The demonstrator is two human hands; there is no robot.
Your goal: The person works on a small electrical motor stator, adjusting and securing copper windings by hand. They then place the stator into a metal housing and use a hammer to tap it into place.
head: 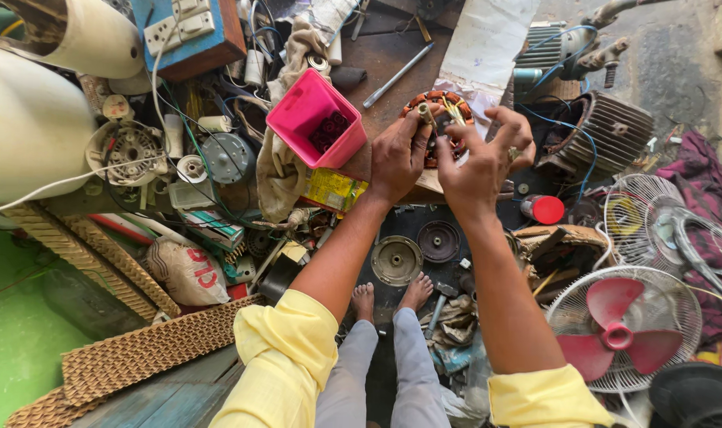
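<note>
A round motor stator (438, 107) with copper windings and pale sleeved wires lies on the dark workbench, over a sheet of white paper (488, 47). My left hand (399, 154) rests on the stator's left side, with thumb and fingers pinching a small pale sleeve at its top. My right hand (481, 158) reaches over the stator's right side, fingers curled and spread, the forefinger touching the windings. A ring shows on one right finger. Yellow sleeves cover both upper arms.
A pink plastic tub (313, 119) holding dark red bits sits left of the stator. A metal rod (398, 75) lies behind. A finned motor housing (603, 131), a red-capped can (545, 209), a red-bladed fan (618, 333) and metal end caps (397, 260) crowd around.
</note>
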